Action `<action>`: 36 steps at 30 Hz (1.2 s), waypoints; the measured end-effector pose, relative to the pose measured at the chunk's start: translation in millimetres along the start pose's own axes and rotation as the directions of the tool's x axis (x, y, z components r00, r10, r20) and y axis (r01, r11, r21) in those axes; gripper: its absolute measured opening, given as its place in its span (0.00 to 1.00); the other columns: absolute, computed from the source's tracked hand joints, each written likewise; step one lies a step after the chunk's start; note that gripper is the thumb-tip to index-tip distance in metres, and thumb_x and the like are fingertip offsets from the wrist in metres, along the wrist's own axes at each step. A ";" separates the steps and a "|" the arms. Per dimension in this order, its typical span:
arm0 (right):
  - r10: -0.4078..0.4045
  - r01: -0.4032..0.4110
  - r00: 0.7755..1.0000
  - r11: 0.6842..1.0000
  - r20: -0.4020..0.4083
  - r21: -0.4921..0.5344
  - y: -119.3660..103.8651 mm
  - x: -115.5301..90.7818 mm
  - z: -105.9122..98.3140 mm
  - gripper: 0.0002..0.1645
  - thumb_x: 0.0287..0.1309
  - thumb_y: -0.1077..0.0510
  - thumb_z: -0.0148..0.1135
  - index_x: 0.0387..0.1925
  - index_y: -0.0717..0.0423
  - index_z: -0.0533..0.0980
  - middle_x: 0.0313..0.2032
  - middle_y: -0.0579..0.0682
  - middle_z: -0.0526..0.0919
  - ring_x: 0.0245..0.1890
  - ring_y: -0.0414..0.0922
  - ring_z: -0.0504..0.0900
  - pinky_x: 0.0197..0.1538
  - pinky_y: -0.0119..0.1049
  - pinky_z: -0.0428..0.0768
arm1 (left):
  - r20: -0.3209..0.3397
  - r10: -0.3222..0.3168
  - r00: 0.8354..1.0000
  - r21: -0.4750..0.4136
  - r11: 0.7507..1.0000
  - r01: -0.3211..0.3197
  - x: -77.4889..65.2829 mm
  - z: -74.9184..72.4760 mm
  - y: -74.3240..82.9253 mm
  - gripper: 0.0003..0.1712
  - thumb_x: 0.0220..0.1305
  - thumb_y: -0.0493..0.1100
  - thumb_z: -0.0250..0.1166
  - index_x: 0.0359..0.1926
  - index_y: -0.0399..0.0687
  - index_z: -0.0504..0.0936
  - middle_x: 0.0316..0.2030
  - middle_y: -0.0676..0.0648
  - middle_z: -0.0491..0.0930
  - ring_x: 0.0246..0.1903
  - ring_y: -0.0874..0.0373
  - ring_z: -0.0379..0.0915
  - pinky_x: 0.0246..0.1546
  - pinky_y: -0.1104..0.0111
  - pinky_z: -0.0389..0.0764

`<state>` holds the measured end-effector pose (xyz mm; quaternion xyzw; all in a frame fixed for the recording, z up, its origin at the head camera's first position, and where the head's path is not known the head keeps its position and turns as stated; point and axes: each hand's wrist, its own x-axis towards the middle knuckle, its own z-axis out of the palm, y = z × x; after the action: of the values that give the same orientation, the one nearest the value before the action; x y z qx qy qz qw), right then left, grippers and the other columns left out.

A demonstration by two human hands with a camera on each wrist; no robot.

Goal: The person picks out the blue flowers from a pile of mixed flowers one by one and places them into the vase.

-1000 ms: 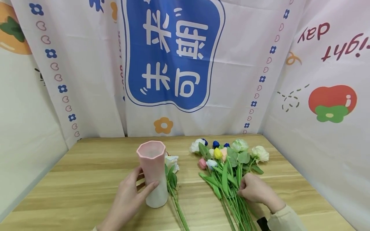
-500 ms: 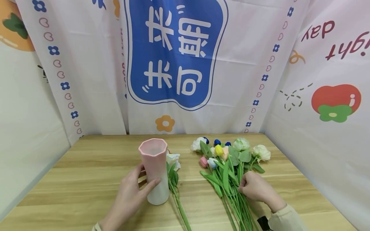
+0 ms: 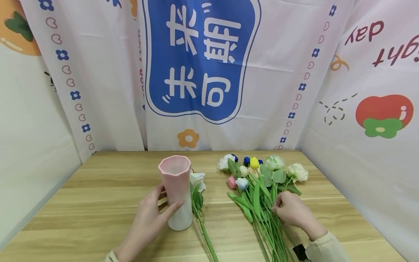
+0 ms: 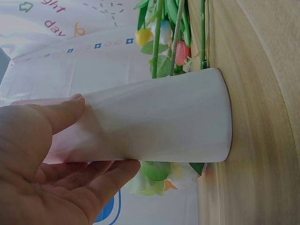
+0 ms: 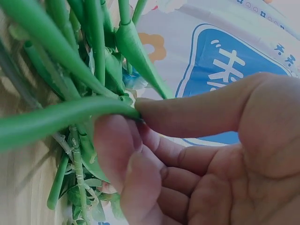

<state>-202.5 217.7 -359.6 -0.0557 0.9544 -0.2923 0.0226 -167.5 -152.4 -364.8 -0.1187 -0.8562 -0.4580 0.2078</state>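
Your left hand clasps the tall pink-to-white vase with a faceted rim, thumb on one side, fingers on the other; the vase stands upright on the light wood-grained table. Your right hand pinches a smooth green stem between thumb and fingers, at the bunch of mixed-colour flowers right of the vase. One long-stemmed white flower lies just beside the vase.
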 end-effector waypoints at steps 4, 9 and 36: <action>-0.012 0.012 0.999 1.000 -0.033 0.007 -1.3 0.8 -2.1 0.08 0.51 0.65 0.61 0.20 0.59 0.73 0.13 0.49 0.72 0.11 0.44 0.72 0.18 0.34 0.74 | 0.007 -0.013 1.000 -0.012 1.000 0.013 0.7 0.1 0.6 0.36 0.48 0.52 0.69 0.57 0.46 0.66 0.50 0.47 0.71 0.45 0.53 0.71 0.39 0.65 0.80; -0.040 0.042 0.995 0.999 -0.090 0.013 -4.2 0.4 -4.3 0.06 0.50 0.65 0.61 0.22 0.59 0.73 0.14 0.48 0.72 0.12 0.42 0.70 0.17 0.34 0.71 | 0.007 -0.002 1.000 -0.007 1.000 0.002 0.8 0.6 0.4 0.36 0.48 0.52 0.69 0.56 0.46 0.66 0.49 0.46 0.71 0.45 0.52 0.71 0.38 0.65 0.80; -0.111 0.130 0.972 0.988 -0.209 0.082 -34.1 1.2 -3.0 0.04 0.51 0.61 0.62 0.24 0.55 0.75 0.20 0.46 0.75 0.17 0.40 0.73 0.21 0.32 0.75 | 0.015 -0.003 1.000 -0.009 1.000 0.003 1.4 -1.0 -0.2 0.36 0.48 0.52 0.68 0.56 0.44 0.66 0.50 0.45 0.71 0.45 0.51 0.72 0.39 0.67 0.80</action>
<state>-200.7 191.2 -338.0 -0.0822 0.9316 -0.3425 -0.0902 -168.5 -153.4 -363.8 -0.1217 -0.8559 -0.4612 0.2000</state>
